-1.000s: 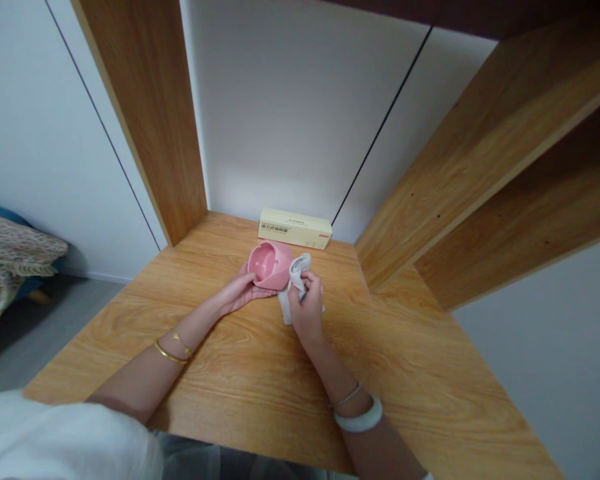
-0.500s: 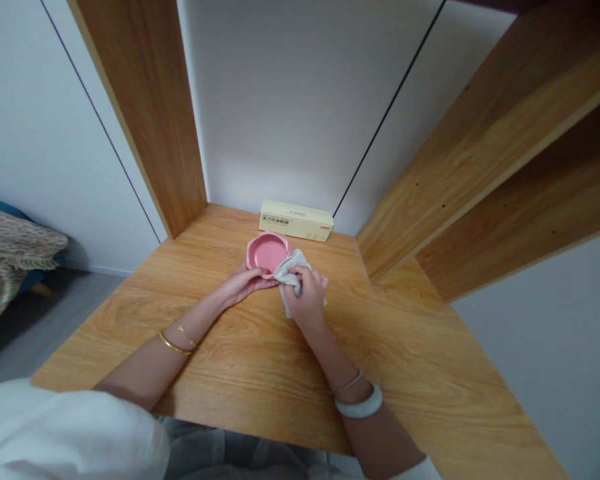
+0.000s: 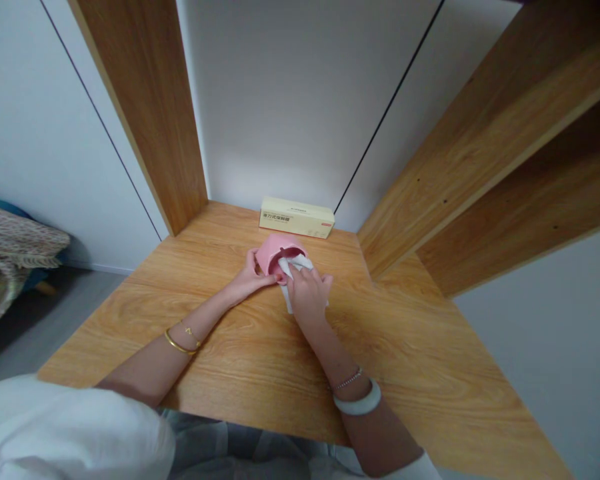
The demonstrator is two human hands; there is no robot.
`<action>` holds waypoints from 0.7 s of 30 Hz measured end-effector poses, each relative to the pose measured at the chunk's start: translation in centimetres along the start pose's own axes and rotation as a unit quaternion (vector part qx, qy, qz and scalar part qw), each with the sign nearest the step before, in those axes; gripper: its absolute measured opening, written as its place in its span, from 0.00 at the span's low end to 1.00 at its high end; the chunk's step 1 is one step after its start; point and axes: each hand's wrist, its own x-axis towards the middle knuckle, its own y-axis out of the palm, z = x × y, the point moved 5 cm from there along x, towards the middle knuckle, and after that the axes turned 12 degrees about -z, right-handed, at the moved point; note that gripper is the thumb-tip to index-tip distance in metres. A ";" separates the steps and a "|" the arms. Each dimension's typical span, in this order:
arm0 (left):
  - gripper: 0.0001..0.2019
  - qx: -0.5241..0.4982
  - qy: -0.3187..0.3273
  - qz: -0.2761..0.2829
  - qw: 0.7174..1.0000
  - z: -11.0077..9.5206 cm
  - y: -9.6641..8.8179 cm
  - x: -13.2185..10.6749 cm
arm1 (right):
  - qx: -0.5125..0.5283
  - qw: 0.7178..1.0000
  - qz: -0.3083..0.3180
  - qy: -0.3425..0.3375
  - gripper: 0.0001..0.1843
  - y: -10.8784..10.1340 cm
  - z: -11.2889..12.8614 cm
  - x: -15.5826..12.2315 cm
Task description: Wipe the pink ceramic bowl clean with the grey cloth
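A pink bowl point(image 3: 275, 251) is tipped on its side, its opening turned toward me and to the right. My left hand point(image 3: 251, 275) grips it from the left, thumb along the near rim. In my right hand point(image 3: 307, 292) is a whitish cloth point(image 3: 300, 261), bunched and pressed into the bowl's mouth. Part of the cloth hangs below the fingers. The right fingertips and much of the bowl's inside are hidden by the cloth and hand.
Behind the bowl, a pale yellow box point(image 3: 297, 217) with printed lettering lies against the white wall. Wooden panels rise at the left point(image 3: 147, 100) and right point(image 3: 460, 173) of the wooden tabletop point(image 3: 245, 360). A woven blanket point(image 3: 17, 240) drapes over blue furniture at far left.
My left hand has tilted the bowl from facing upward to lying over toward the right. The cloth in my right hand has gone from the rim to inside the bowl.
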 end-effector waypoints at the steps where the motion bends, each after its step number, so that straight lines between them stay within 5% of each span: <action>1: 0.35 0.014 0.012 0.001 1.000 -0.1 0.1 0.0 | -0.003 1.000 0.011 0.000 0.14 0.2 0.1 0.0; 11: 0.34 0.102 0.048 0.083 0.990 -0.6 0.8 -0.2 | 0.016 0.999 0.022 -0.029 0.11 -0.1 0.2 0.1; 21: 0.28 0.094 0.066 0.067 0.991 0.0 1.2 -0.7 | 0.001 1.000 0.007 -0.002 0.13 -0.2 0.0 0.2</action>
